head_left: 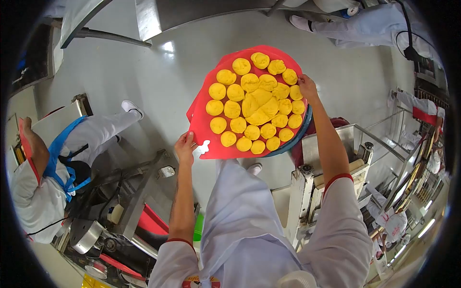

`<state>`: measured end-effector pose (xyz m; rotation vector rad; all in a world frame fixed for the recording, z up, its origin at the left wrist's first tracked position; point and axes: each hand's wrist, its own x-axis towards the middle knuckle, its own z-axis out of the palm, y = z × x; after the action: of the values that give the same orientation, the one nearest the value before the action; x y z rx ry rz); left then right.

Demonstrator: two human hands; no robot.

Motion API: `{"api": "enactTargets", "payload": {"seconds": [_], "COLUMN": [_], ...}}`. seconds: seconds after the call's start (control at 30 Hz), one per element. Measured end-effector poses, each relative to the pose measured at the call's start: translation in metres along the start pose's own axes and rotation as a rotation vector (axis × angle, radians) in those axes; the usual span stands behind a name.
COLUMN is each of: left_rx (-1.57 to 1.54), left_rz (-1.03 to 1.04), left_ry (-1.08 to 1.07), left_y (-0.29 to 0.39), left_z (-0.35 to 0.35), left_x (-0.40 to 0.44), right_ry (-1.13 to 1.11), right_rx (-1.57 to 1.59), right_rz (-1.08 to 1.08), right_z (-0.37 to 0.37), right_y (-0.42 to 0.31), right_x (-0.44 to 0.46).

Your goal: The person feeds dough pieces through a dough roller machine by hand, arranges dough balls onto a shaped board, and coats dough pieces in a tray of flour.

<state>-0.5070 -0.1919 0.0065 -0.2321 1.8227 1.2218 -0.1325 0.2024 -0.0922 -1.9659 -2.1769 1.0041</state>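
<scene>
A red plastic sheet [207,139] is held out level in front of me, bearing many round yellow dough pieces [232,109] around a larger lump of yellow dough [260,106]. My left hand [185,146] pinches its near left corner, beside a cut-out in the sheet. My right hand [307,88] is closed on the right edge, next to the outer dough pieces; its fingertips are partly hidden. Under the right side shows the rim of a dark blue round tub [302,133], mostly covered by the sheet.
A person in white with a blue apron [62,158] is at the left, near metal machinery [139,187]. Close on my right stands a machine with rollers [307,192]. Another person's white-clad legs [360,31] show at upper right. A steel table [201,12] lies ahead across grey floor.
</scene>
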Motion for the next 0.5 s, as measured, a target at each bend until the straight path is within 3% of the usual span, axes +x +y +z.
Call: {"api": "enactTargets", "payload": {"seconds": [0.2, 0.4, 0.5], "left_rx": [-0.024, 0.131, 0.207], "left_rz": [-0.001, 0.147, 0.242], "left_ry": [-0.052, -0.17, -0.161], "left_y": [-0.023, 0.008, 0.057], "left_z": [-0.006, -0.022, -0.031], "left_x": [0.041, 0.054, 0.018], "right_ry": [-0.038, -0.025, -0.012], "right_rx": [0.073, 0.437, 0.531], "right_rz": [0.01, 0.057, 0.093], "right_z": [-0.043, -0.054, -0.086], "right_y": [-0.038, -0.026, -0.032], "right_x": [-0.023, -0.045, -0.09]}}
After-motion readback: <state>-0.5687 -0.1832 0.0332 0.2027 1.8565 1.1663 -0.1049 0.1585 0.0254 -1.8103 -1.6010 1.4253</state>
